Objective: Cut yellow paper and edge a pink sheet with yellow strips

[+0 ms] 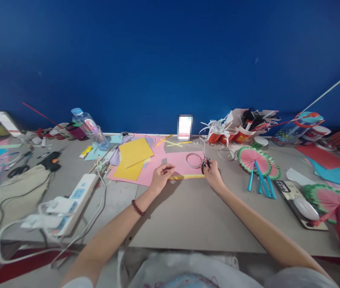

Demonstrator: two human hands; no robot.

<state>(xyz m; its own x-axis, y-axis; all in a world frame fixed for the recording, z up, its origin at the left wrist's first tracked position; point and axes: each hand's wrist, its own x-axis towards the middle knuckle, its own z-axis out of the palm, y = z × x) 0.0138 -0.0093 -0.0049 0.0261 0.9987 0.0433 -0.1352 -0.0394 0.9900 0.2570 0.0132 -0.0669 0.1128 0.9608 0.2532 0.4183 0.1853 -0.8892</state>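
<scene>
My left hand [161, 177], a beaded bracelet on its wrist, has its fingers drawn together at the left end of a narrow yellow paper strip [187, 176]. The strip lies along the near edge of a pink paper sheet [180, 159]. At the strip's right end, my right hand [213, 176] is closed around the black handles of a pair of scissors [208, 161], whose blades point away from me. Between the hands and a little farther off, a thin ring [193, 160] rests on the pink sheet. Yellow paper sheets [136, 153] lie left of my left hand.
Left are a power strip [78, 202] with cables, a glue gun [50, 161] and a leaning plastic bottle [90, 128]. A phone [184, 127] stands by the blue wall. Paper cups [243, 135] with tools, pleated paper fans [254, 160] and a mouse [306, 208] are right.
</scene>
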